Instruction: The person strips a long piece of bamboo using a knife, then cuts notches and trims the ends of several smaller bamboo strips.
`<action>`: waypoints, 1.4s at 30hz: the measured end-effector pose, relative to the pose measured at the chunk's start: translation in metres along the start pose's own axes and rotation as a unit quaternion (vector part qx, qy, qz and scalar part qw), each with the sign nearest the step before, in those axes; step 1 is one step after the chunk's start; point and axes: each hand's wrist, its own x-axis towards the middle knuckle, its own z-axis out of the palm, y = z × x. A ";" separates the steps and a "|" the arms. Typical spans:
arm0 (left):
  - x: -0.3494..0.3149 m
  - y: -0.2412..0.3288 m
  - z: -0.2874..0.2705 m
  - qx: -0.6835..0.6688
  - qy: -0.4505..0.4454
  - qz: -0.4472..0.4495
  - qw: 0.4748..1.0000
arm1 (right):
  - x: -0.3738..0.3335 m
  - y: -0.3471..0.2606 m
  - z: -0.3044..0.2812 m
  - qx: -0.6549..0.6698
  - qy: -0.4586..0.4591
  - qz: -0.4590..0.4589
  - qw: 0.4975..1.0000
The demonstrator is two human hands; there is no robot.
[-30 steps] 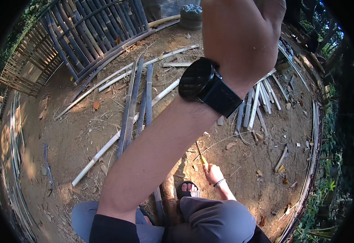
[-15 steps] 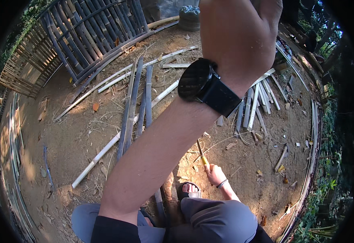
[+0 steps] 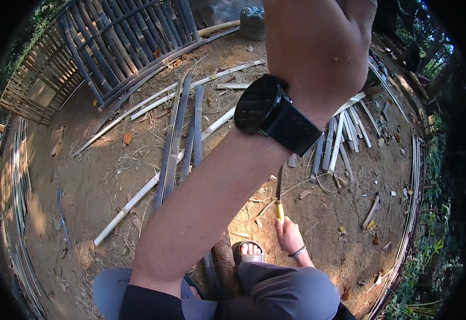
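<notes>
My left forearm rises across the middle of the view, close up, with a black watch [image 3: 259,104] on its wrist. The back of my left hand [image 3: 318,50] fills the top; its fingers lie beyond the upper edge, so anything in them is hidden. Lower right, my right hand [image 3: 290,237] is closed around the yellow handle of a knife [image 3: 279,210]. The dark blade points away from me, its far end passing behind my left forearm. A bracelet [image 3: 298,252] circles my right wrist. Between my legs is a wooden log [image 3: 225,260], beside a dark bamboo strip [image 3: 209,272].
Long split bamboo strips [image 3: 179,125] lie on the dirt ahead, some under my forearm's line. Shorter pieces [image 3: 335,138] fan out at the right. A bamboo panel [image 3: 126,42] stands far left. My sandalled foot [image 3: 251,253] is near the knife hand.
My right hand has shifted slightly right, and the knife has turned from slanting left to nearly straight ahead. My left arm stays raised in about the same place.
</notes>
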 end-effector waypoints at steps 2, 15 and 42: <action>-0.007 -0.004 -0.001 0.009 -0.007 -0.001 1.000 | -0.008 -0.055 -0.037 0.120 0.027 0.038 0.992; 0.004 -0.004 -0.016 -0.100 -0.086 -0.047 0.990 | 0.015 -0.022 -0.019 -0.011 0.017 -0.039 0.999; 0.006 0.008 -0.022 -0.010 -0.058 -0.026 0.998 | 0.019 -0.027 0.001 0.010 0.060 -0.027 0.998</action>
